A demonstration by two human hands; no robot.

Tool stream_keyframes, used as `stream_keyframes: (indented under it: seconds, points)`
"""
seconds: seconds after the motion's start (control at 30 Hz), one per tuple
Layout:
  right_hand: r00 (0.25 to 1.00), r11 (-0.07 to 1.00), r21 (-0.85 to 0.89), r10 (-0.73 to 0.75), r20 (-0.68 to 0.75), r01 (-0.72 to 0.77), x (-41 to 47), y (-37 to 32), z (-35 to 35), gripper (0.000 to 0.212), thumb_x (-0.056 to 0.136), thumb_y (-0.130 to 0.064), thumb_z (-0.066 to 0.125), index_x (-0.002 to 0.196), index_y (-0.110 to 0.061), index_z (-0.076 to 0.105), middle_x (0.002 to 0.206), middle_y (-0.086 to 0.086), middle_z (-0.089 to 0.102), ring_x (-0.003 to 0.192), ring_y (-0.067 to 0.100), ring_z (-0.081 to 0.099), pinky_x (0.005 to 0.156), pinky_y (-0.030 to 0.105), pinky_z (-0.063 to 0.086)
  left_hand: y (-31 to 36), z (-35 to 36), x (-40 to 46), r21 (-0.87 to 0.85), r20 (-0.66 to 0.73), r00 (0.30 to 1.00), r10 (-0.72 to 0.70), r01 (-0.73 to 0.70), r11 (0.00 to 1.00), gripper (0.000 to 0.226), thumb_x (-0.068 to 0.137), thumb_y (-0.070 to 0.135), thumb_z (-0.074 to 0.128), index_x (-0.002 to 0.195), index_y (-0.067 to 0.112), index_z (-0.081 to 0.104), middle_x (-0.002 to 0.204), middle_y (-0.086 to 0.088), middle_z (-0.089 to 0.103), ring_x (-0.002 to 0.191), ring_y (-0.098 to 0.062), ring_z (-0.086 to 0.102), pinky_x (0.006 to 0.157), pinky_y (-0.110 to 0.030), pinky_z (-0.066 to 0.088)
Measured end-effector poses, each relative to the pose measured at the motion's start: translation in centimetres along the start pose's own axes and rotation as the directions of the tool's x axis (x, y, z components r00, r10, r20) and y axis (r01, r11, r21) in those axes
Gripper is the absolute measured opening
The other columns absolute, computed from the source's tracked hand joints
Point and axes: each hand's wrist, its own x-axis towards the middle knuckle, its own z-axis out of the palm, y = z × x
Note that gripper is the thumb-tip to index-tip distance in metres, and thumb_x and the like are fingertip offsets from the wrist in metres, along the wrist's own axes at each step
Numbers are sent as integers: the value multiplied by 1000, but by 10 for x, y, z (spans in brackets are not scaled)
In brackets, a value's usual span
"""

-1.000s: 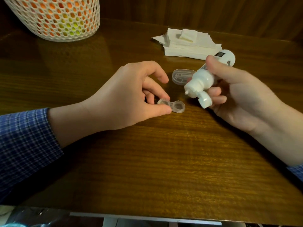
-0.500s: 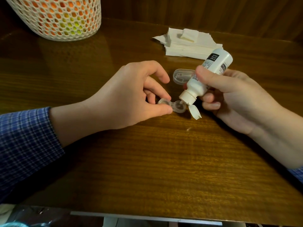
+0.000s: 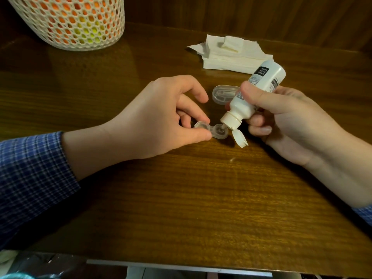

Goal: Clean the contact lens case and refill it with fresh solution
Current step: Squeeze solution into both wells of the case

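Head view: left hand (image 3: 153, 117) pinches the lens case (image 3: 211, 132); right hand's (image 3: 285, 121) grip holds the tilted solution bottle (image 3: 253, 91).

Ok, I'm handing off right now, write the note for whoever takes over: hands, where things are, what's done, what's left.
Left hand: pinches the left well of the contact lens case, steadying it on the table.
Right hand: grips the solution bottle, tilted nozzle-down over the right well, flip cap hanging open.
Clear lid lies behind the case; tissues further back.
Done: case open, bottle positioned.
Left: fill both wells (levels can't be told), close case, cap bottle.
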Motion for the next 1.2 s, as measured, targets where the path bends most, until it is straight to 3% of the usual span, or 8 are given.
stream_keyframes:
  seconds: [0.43, 0.67, 0.73, 0.83, 0.93, 1.03, 1.1, 1.2]
  points:
    - [1000, 1000, 24, -9, -7, 10, 0, 0, -1, 40, 76, -30, 75, 109, -11, 62, 103, 13, 65, 52, 3, 43, 40, 11, 33, -3, 1, 1, -5, -3, 1000, 10, -10, 1000, 53, 77, 30, 89, 123, 20, 64, 92, 15, 80, 69, -8, 73, 61, -14, 55]
    - [999, 985, 172, 28, -19, -24, 1, -3, -6, 31, 81, -35, 76, 99, -12, 66, 101, 12, 57, 53, 6, 44, 44, 14, 36, -5, 2, 2, -15, 44, 998, 41, -41, 999, 58, 77, 29, 88, 127, 22, 61, 98, 12, 77, 74, -12, 71, 64, -17, 56]
    - [999, 974, 222, 44, -9, -41, 0, -5, -6, 33, 80, -35, 75, 102, -13, 65, 104, 14, 60, 53, 6, 45, 43, 13, 38, -6, 3, 3, -15, 68, 996, 54, -53, 998, 60, 78, 31, 88, 129, 24, 59, 100, 12, 75, 75, -13, 69, 64, -16, 55]
    - [998, 933, 354, 67, 20, -70, -4, -9, -6, 27, 84, -29, 73, 104, -13, 63, 90, 13, 70, 53, 7, 47, 43, 13, 41, -5, 3, 3, -9, 73, 995, 68, -67, 998, 65, 77, 38, 87, 132, 25, 57, 104, 12, 72, 79, -14, 68, 62, -16, 53]
    - [995, 880, 464, 73, 69, -97, -10, -12, -5, 38, 83, -25, 72, 117, -14, 61, 83, 11, 70, 55, 9, 53, 44, 15, 47, 2, 3, 2, -1, -26, 990, 136, -136, 991, 72, 73, 45, 87, 135, 25, 56, 110, 14, 66, 81, -15, 64, 62, -16, 51]
    - [990, 822, 556, 60, 130, -123, -17, -12, -4, 49, 82, -23, 73, 129, -13, 63, 103, 15, 70, 60, 11, 59, 47, 17, 53, 17, 8, 6, -95, -184, 963, 198, -218, 971, 79, 71, 44, 89, 137, 19, 53, 113, 11, 64, 81, -21, 61, 62, -17, 49]
    - [986, 778, 612, 52, 159, -140, -19, -13, -5, 51, 82, -22, 73, 131, -10, 66, 117, 17, 67, 63, 13, 64, 52, 18, 57, 28, 16, 11, -186, -272, 942, 197, -253, 950, 81, 71, 40, 89, 138, 16, 52, 112, 10, 67, 82, -22, 62, 62, -24, 52]
    - [979, 686, 706, 42, 200, -173, -20, -15, -11, 52, 81, -18, 77, 132, -7, 68, 118, 17, 71, 72, 16, 71, 63, 19, 61, 43, 26, 21, -338, -351, 931, 105, -230, 913, 77, 72, 38, 87, 137, 18, 51, 111, 5, 75, 89, -23, 71, 69, -37, 61]
